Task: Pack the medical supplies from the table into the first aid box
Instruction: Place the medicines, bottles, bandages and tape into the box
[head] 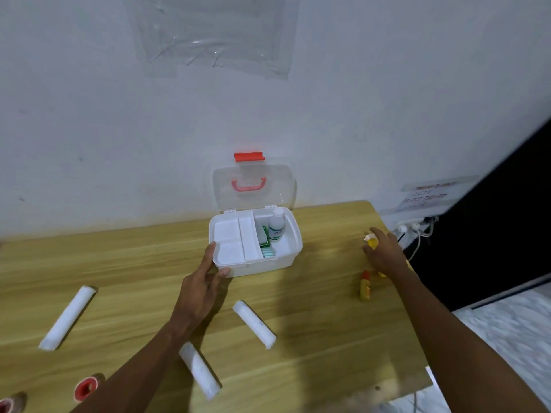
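A pale wooden table (125, 263) is standing against a white wall (89, 114); a taped note (426, 195) is reading "CCTV". The white plastic first aid box (283, 257) is sitting open mid-table. The left hand (202, 287) is bracing its corner, fingers spread. The right hand (384, 251) is closing on a small yellow bottle (372, 241).

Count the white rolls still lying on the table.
3. One white roll lies far left, one sits in front of the first aid box, one lies nearest the camera beside the left forearm. None seems hidden.
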